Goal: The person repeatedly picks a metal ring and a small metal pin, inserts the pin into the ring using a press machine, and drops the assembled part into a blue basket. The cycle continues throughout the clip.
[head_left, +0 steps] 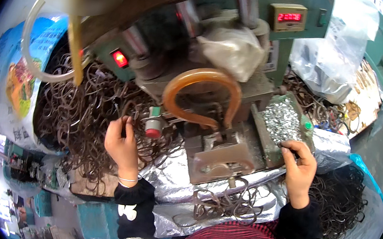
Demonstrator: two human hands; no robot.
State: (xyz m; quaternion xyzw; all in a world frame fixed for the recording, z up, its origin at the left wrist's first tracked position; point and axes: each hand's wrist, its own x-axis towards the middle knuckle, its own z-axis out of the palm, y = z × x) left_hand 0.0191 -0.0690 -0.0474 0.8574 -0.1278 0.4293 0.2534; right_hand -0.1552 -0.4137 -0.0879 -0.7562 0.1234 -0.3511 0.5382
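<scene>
My left hand (122, 148) is closed in a pinch at the near edge of a big heap of dark curved strips (75, 110). Whatever lies between its fingertips is too small to make out. Just right of it are a red push button (153, 133) and a green one on the machine. My right hand (298, 169) is pinched too, over the near end of a tray (265, 145) of small shiny metal pieces (281, 120). A dark speck shows at its fingertips; its kind is unclear. Between both hands stands the machine's metal work head (223, 161), below a curved amber tube (174, 85).
Several loose dark strips (226, 202) lie on silver foil (172, 217) in front of me. A clear bag (372, 208) at right holds more strips. A printed blue-and-white sack (19, 84) stands left. A lit red switch (119, 58) and display (289, 18) are on the green machine.
</scene>
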